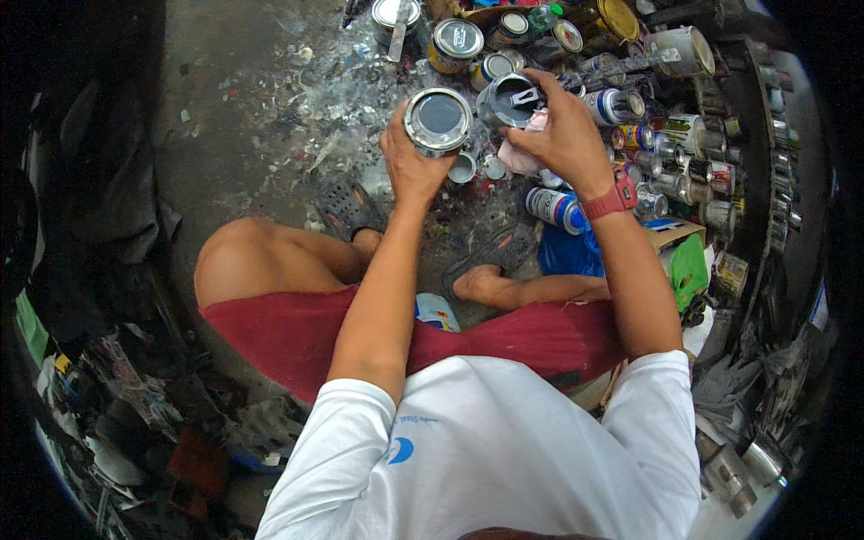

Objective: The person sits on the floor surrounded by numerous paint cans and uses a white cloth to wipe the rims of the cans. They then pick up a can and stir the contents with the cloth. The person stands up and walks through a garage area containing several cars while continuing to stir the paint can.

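Observation:
My left hand (416,169) is wrapped round a round paint can (438,115), its metal rim encircling a dark grey middle. Just to the right, my right hand (569,135) grips a smaller grey-smeared can (500,94) by its side. A light metal piece (525,97) shows at that can's opening; whether it is fixed there I cannot tell. A pale pink cloth (522,155) is pinched under my right thumb against the smaller can. The two cans are held side by side, slightly apart. Below them on the ground are small round tins or lids (462,168).
Lidded cans (456,43) stand ahead, one with a flat scraper-like strip (399,34) across it. Rows of paint cans (688,135) line the right side. A blue-and-white can (555,209) lies near a blue bag (569,250). Paint flakes litter the floor (243,117).

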The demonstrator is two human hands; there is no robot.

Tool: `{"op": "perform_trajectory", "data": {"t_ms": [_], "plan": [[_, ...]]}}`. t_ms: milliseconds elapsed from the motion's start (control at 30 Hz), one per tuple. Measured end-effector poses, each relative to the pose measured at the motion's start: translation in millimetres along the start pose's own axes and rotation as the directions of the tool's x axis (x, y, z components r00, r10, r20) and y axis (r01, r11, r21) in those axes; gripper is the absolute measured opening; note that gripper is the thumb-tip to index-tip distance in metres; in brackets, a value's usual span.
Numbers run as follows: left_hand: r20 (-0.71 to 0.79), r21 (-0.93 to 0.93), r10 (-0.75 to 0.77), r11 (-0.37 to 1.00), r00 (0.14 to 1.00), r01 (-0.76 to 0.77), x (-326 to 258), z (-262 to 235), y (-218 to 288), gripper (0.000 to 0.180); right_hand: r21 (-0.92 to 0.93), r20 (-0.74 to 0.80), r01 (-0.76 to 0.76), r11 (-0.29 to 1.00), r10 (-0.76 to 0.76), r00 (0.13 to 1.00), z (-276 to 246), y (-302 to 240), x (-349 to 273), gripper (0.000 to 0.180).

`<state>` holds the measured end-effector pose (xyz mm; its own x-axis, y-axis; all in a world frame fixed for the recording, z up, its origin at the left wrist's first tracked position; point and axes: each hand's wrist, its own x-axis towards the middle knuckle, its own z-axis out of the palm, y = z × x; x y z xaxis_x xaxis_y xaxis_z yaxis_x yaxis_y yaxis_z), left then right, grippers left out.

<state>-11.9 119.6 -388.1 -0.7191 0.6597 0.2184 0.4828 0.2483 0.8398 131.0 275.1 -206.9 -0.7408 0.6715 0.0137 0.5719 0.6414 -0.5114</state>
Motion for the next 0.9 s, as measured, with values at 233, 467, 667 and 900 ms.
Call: {"op": "perform_trajectory", "data": {"t_ms": [233, 467, 667, 900], "plan": [[-0.053, -0.031, -0.103, 0.994, 0.993, 0.102, -4.1, -1.4, -24.9, 0.119, 0.064, -0.114, -0.210, 0.976, 0.217, 0.970, 80.9, 60.9, 8.4, 0.081], [-0.084, 0.102, -0.153, 0.982, 0.985, 0.162, -46.2, -3.0, -53.8, 0.119, 0.015, -0.081, -0.519, 0.855, 0.519, 0.851, 192.2, 110.3, 16.8, 0.083], [0.064, 0.138, -0.267, 0.957, 0.962, 0.257, -67.1, 4.0, -97.3, 0.117, 0.047, -0.019, -0.622, 0.781, 0.624, 0.781, 240.9, 129.1, 36.0, 0.079], [0.177, 0.255, -0.402, 0.900, 0.898, 0.353, -51.7, 18.9, -97.3, 0.115, -0.042, 0.168, -0.651, 0.758, 0.647, 0.743, 233.2, 135.0, 31.7, 0.117]]}}
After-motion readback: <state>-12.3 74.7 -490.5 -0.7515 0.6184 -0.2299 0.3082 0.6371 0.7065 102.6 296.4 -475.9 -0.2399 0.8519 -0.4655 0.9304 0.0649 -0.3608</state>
